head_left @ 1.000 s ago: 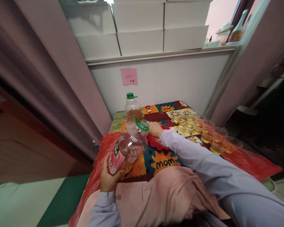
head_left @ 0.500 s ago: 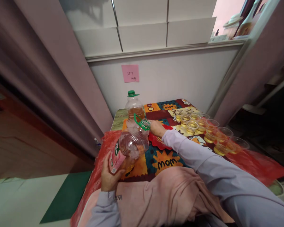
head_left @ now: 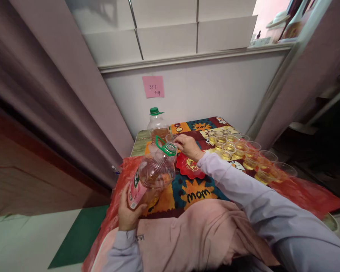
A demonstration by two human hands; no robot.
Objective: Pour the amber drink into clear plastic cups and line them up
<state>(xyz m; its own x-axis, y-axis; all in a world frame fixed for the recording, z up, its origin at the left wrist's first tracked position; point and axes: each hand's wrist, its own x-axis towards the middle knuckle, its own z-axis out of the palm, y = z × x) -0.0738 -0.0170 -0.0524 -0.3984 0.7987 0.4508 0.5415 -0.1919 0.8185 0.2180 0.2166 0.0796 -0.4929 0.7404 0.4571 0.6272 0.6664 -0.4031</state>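
Low around its label, my left hand [head_left: 129, 211] grips a large clear plastic bottle [head_left: 155, 172] with a pink label and green neck handle. The bottle leans to the right, and its uncapped mouth points up and right. Just beyond that mouth, my right hand [head_left: 188, 146] pinches the rim of a clear plastic cup [head_left: 170, 137]. The bottle neck partly hides the cup, so I cannot tell what is in it. Below my right hand lies a red scalloped plate [head_left: 190, 166] on the patterned cloth [head_left: 200, 190].
A second bottle [head_left: 158, 124] with a green cap and amber liquid stands at the back left. Several clear cups [head_left: 229, 150] of yellow liquid stand in rows at the right. Red plastic sheeting [head_left: 121, 181] covers the table's sides. A wall [head_left: 198, 90] rises behind.
My right hand has moved up from beside the bottle's mouth, and the cup's rim now shows behind the neck. More of the red plate is visible. The bottle stays in my left hand.
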